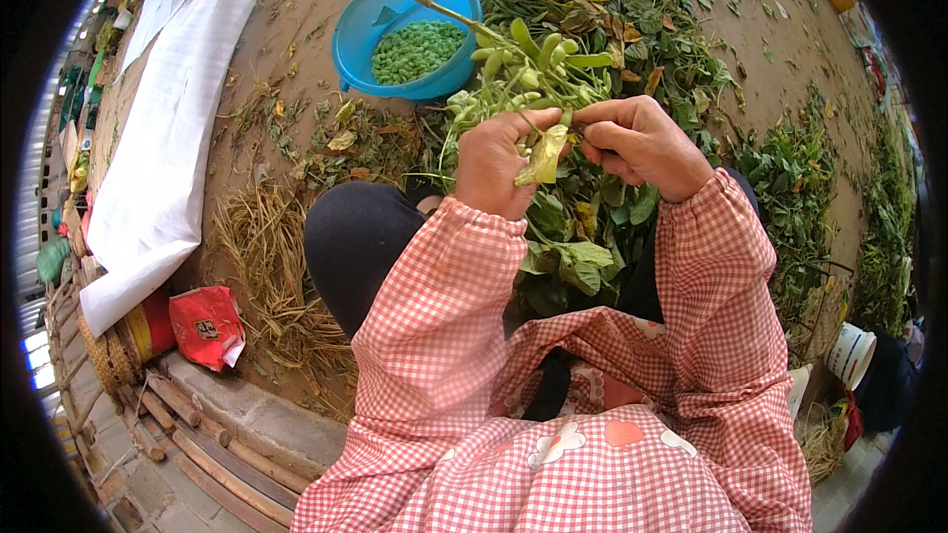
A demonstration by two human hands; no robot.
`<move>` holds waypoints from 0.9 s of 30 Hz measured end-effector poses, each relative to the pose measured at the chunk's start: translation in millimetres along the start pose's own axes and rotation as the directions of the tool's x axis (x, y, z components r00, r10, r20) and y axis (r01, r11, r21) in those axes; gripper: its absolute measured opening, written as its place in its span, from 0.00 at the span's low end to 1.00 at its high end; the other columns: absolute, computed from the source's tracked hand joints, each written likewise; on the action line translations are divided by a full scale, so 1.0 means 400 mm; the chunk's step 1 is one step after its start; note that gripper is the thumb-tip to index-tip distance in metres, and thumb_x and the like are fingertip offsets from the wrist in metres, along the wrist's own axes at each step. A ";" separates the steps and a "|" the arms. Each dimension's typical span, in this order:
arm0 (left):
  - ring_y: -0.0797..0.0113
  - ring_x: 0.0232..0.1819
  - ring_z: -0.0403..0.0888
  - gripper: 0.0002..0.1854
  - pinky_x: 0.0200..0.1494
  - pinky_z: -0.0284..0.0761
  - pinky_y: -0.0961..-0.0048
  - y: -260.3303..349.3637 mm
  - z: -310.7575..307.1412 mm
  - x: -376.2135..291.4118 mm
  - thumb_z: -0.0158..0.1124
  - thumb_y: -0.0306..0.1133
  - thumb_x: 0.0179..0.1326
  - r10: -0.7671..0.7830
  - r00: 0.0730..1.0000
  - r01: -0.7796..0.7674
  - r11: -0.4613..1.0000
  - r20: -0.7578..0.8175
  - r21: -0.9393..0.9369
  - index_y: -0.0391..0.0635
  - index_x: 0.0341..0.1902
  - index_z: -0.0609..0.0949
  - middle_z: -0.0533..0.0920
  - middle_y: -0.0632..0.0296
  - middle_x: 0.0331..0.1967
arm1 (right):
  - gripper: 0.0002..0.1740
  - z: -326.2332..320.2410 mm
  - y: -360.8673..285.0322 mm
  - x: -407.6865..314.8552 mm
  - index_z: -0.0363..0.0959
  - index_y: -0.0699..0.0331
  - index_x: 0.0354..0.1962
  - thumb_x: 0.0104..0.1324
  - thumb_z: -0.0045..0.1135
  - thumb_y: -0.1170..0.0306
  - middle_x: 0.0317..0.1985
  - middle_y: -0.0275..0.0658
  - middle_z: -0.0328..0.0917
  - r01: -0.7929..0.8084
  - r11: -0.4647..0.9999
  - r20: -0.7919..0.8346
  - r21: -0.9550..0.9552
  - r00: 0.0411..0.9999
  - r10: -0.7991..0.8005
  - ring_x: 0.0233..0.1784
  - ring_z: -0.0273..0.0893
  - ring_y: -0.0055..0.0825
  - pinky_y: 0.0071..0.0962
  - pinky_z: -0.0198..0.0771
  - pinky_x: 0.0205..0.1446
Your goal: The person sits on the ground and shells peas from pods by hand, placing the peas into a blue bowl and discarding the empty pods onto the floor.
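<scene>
My left hand (495,160) is closed around the stems of a cut soybean plant (544,59), whose bare stalk points up and to the left over a blue plastic basin. Green pods hang in a cluster above my fingers, and a yellowish leaf (546,155) lies against them. My right hand (638,142) meets the plant from the right, with thumb and forefinger pinched at a pod near my left fingertips. Shelled green beans (416,52) lie in the blue basin (348,52), beyond my left hand. Leafy soybean plants (585,259) are heaped between my knees.
A large heap of plants (652,29) lies beyond my hands, with more plants (785,185) to the right. Dry straw (278,274), a red bag (207,327) and white sheeting (167,126) are at left. Wooden poles (229,466) lie lower left; a white bucket (852,355) is lower right.
</scene>
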State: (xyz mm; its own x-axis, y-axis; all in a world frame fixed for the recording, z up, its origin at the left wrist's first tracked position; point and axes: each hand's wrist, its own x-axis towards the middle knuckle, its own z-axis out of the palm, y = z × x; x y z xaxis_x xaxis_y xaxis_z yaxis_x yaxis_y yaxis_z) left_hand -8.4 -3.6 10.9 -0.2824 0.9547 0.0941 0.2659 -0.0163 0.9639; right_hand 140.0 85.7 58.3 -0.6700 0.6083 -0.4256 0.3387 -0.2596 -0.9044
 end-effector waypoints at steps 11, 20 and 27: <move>0.72 0.36 0.79 0.18 0.39 0.73 0.78 -0.004 0.008 -0.003 0.68 0.27 0.44 0.076 0.996 -0.073 0.996 -0.046 0.056 0.39 0.42 0.80 0.81 0.55 0.35 | 0.10 -0.005 0.009 0.007 0.74 0.70 0.29 0.56 0.44 0.75 0.17 0.28 0.67 -0.033 0.999 0.023 0.040 0.999 0.033 0.12 0.54 0.08 0.12 0.45 0.11; 0.72 0.37 0.79 0.18 0.39 0.73 0.78 -0.001 0.015 -0.007 0.68 0.28 0.45 0.056 0.996 -0.051 0.996 -0.071 0.070 0.38 0.42 0.80 0.81 0.53 0.36 | 0.10 -0.010 0.032 0.026 0.74 0.71 0.25 0.55 0.44 0.75 0.15 0.30 0.69 0.069 0.989 0.059 -0.130 0.996 -0.062 0.13 0.58 0.11 0.15 0.52 0.14; 0.79 0.24 0.74 0.18 0.28 0.69 0.81 -0.024 0.016 0.000 0.67 0.34 0.50 -0.070 0.995 0.063 0.993 -0.066 -0.105 0.34 0.41 0.79 0.80 0.62 0.24 | 0.12 0.015 0.017 0.016 0.74 0.73 0.32 0.56 0.44 0.74 0.17 0.33 0.72 0.172 0.911 0.005 -0.375 0.983 -0.183 0.17 0.64 0.14 0.19 0.61 0.20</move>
State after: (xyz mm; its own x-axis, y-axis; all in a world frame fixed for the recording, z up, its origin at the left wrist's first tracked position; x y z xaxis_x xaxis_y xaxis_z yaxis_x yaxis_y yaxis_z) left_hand -5.0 -1.7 -0.2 -0.3610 0.9316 0.0428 0.1497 0.0126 0.9886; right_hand 134.2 83.4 49.3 -0.7241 0.6418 -0.2527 0.4411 0.1492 -0.8850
